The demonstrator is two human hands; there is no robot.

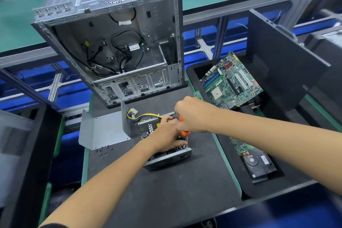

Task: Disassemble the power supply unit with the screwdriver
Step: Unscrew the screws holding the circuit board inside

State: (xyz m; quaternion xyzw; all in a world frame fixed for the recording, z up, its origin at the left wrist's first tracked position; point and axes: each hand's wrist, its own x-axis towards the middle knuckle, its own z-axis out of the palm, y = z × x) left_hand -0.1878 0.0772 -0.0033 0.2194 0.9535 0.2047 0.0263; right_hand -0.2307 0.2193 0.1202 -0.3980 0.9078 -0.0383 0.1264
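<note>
Right grip: your right hand (192, 114) is curled round the orange-handled screwdriver (184, 131), held upright with its tip hidden down inside the unit.
Left grip: your left hand (166, 135) lies just beside the right one, fingers bent over the innards, steadying the unit; whether they pinch any part, you cannot tell.
Power supply unit (166, 159): directly beneath both grips, open-topped on the black bench (166, 190), its near wall facing you.
Yellow wires (146, 116): running away from the grips to a white plug at the unit's far corner.
Metal cover (103, 129): lying to the left of the grips, apart from the unit.
Loose screws (103, 152): scattered at the cover's near edge.
Computer case (118, 42): beyond the grips, open and tilted towards you, cables hanging inside.
Motherboard (231, 81): right of and beyond the grips, in a black bin.
Hard drive (259, 164): right of the grips, nearer you, in the same black tray.
</note>
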